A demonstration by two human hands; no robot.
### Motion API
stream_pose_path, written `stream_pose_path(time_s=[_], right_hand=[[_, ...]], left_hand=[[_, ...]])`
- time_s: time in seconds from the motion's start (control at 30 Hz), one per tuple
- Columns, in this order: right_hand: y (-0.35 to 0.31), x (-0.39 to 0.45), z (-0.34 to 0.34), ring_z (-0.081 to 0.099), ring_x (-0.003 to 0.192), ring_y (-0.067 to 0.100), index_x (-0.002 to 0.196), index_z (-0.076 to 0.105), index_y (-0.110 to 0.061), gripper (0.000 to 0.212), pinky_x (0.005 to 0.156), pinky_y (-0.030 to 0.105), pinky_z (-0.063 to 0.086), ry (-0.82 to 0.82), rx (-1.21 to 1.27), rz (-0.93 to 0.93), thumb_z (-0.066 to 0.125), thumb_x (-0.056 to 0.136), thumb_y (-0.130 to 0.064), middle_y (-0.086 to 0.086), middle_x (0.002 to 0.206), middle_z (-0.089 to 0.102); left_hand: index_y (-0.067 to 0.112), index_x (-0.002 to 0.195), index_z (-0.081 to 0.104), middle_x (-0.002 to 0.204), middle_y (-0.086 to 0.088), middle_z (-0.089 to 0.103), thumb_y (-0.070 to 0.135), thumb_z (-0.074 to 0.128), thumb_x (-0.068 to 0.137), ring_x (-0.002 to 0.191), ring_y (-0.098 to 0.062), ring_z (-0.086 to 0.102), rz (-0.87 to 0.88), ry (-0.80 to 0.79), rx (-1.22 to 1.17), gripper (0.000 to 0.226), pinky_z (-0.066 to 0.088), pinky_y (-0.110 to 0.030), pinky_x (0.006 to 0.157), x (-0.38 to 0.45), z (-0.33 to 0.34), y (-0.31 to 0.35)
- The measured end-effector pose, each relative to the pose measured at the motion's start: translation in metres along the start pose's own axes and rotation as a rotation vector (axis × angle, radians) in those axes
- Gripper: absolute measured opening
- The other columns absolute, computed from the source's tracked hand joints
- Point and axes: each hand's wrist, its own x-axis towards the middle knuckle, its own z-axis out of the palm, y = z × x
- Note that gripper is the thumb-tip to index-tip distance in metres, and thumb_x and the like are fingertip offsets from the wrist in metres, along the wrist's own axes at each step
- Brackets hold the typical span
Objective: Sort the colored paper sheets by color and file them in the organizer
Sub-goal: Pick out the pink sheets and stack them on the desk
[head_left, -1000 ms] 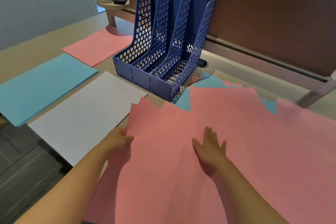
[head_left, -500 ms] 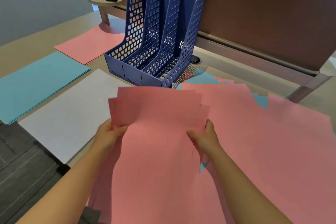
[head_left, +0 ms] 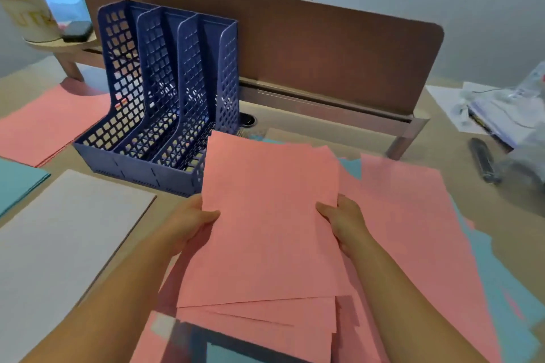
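both hands, left hand (head_left: 188,222) and right hand (head_left: 343,219), pinch the pink stack (head_left: 265,224) by its side edges, fingers curled underneath.

Left hand (head_left: 193,216), right hand (head_left: 343,216) gripping, forearms extended.

**Covered, cropped and blurred**

The held pink stack (head_left: 265,230) is hiding both hands' fingers and the organizer's (head_left: 165,97) near right corner. The teal pile (head_left: 14,183) is running off the left edge. The yellow-topped container (head_left: 26,9) is blurring, its lettering unreadable.
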Motion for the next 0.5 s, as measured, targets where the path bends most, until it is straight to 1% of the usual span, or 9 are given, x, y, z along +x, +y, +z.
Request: stream_pose_path(time_s=[0.07,0.13,0.2,0.23,0.3,0.37,0.4,0.43,0.5], right_hand=[[0.006,0.004,-0.018,0.058,0.088,0.024,0.113,0.058,-0.004,0.026,0.071,0.028,0.049,0.05,0.057,0.038,0.052,0.089,0.001,0.013,0.102,0.062],[0.011,0.007,-0.034,0.059,0.09,0.025,0.119,0.056,-0.003,0.028,0.075,0.027,0.049,0.078,0.16,0.105,0.052,0.091,-0.004,0.012,0.101,0.062],[0.015,0.01,-0.051,0.06,0.088,0.027,0.119,0.057,-0.004,0.028,0.081,0.035,0.05,0.077,0.248,0.18,0.051,0.093,-0.014,0.011,0.097,0.064],[0.018,0.012,-0.06,0.062,0.086,0.027,0.117,0.057,-0.005,0.027,0.083,0.038,0.051,0.066,0.293,0.211,0.051,0.094,-0.017,0.01,0.095,0.065],[0.025,0.016,-0.078,0.066,0.069,0.018,0.104,0.06,-0.007,0.018,0.072,0.03,0.055,0.045,0.377,0.257,0.049,0.095,-0.02,0.006,0.078,0.069],[0.036,0.021,-0.097,0.058,0.045,0.007,0.08,0.057,-0.009,0.021,0.047,0.016,0.047,0.096,0.259,0.281,0.049,0.095,-0.021,0.004,0.061,0.064],[0.044,0.024,-0.106,0.058,0.048,0.008,0.078,0.057,-0.009,0.022,0.048,0.016,0.044,0.138,0.093,0.278,0.049,0.094,-0.021,0.008,0.069,0.063],[0.053,0.027,-0.114,0.062,0.066,0.014,0.088,0.06,-0.006,0.02,0.059,0.019,0.047,0.189,-0.106,0.251,0.05,0.094,-0.022,0.014,0.089,0.064],[0.074,0.033,-0.134,0.05,0.118,0.026,0.128,0.048,-0.002,0.044,0.097,0.031,0.039,0.265,-0.589,0.181,0.049,0.094,-0.029,0.019,0.135,0.048]], left_hand=[[-0.018,0.109,0.049,0.082,-0.023,0.052,-0.006,0.05,0.09,0.058,-0.017,0.04,0.0,-0.036,0.061,0.023,0.039,-0.027,0.054,0.018,0.017,0.004],[0.001,0.099,0.053,0.097,-0.018,0.053,-0.001,0.052,0.09,0.073,-0.02,0.049,-0.062,-0.12,0.051,0.008,0.048,-0.022,0.056,0.031,0.034,0.008],[0.003,0.122,0.048,0.12,-0.013,0.054,0.001,0.052,0.091,0.09,-0.02,0.052,-0.135,-0.189,-0.032,0.031,0.05,-0.019,0.063,0.045,0.051,0.007],[0.003,0.126,0.045,0.119,-0.012,0.054,0.001,0.052,0.091,0.091,-0.021,0.053,-0.147,-0.206,-0.035,0.036,0.05,-0.02,0.066,0.047,0.06,0.007],[0.005,0.088,0.051,0.087,-0.012,0.053,0.002,0.054,0.091,0.071,-0.023,0.049,-0.067,-0.156,0.18,0.005,0.046,-0.025,0.058,0.045,0.078,0.007],[0.012,0.062,0.032,0.076,-0.017,0.047,0.009,0.057,0.09,0.072,-0.03,0.047,0.052,-0.055,0.487,0.037,0.035,-0.032,0.062,0.045,0.096,0.002],[0.014,0.06,0.029,0.081,-0.02,0.048,0.012,0.058,0.09,0.082,-0.034,0.051,0.098,-0.027,0.566,0.041,0.031,-0.034,0.066,0.042,0.103,-0.002],[0.015,0.059,0.029,0.086,-0.02,0.05,0.015,0.059,0.089,0.091,-0.036,0.053,0.14,0.017,0.609,0.042,0.03,-0.033,0.067,0.037,0.109,-0.006],[0.016,0.056,0.032,0.093,-0.022,0.056,0.018,0.062,0.085,0.098,-0.037,0.053,0.19,0.086,0.691,0.042,0.031,-0.033,0.069,0.035,0.122,-0.018]])
